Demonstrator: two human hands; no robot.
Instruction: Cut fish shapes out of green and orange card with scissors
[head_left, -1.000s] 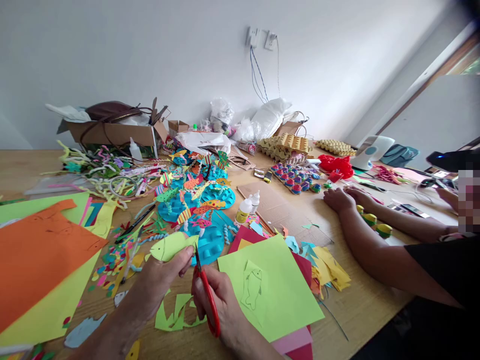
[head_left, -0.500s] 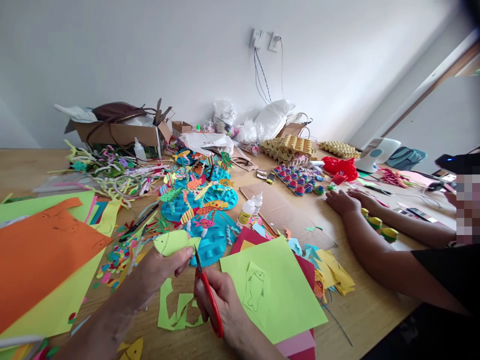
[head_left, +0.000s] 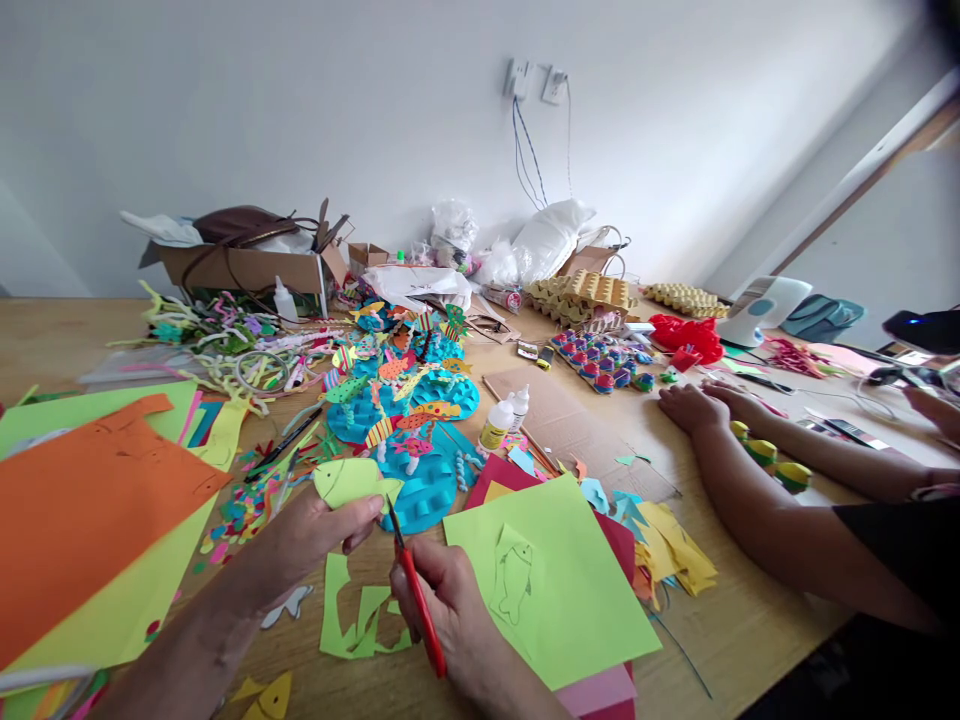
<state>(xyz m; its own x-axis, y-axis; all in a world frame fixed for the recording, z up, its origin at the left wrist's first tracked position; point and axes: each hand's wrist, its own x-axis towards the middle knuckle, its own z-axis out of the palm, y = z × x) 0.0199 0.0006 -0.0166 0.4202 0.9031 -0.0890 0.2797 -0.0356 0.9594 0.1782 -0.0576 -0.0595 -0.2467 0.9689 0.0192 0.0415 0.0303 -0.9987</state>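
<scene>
Between the thumb and fingers of my left hand (head_left: pixel 341 522) is a light green paper fish (head_left: pixel 346 482), its head to the left. My right hand (head_left: pixel 442 590) grips red-handled scissors (head_left: pixel 421 606), whose blades touch the fish's tail. Below the hands, green paper scraps (head_left: pixel 360 620) lie on the wooden table. To the right is a green paper sheet (head_left: pixel 562 580) with a drawn fish outline (head_left: pixel 514 582) on a smaller piece atop it. A yellow paper fish (head_left: pixel 271 698) and a white paper fish (head_left: pixel 289 606) lie near my left forearm.
Orange paper (head_left: pixel 97 520) covers the left side. Blue egg-carton bases (head_left: pixel 420 495) with colourful paper fish stand ahead, beside glue bottles (head_left: pixel 496 424). Another person's forearms (head_left: pixel 735 500) rest at the right, near painted egg-carton cups (head_left: pixel 600 362). A cardboard box (head_left: pixel 240 268) stands at the back left.
The view has shifted slightly, so the table things sit a little further right. The white paper fish by my left forearm has come into view. Both hands keep their holds, with the scissors still at the tail.
</scene>
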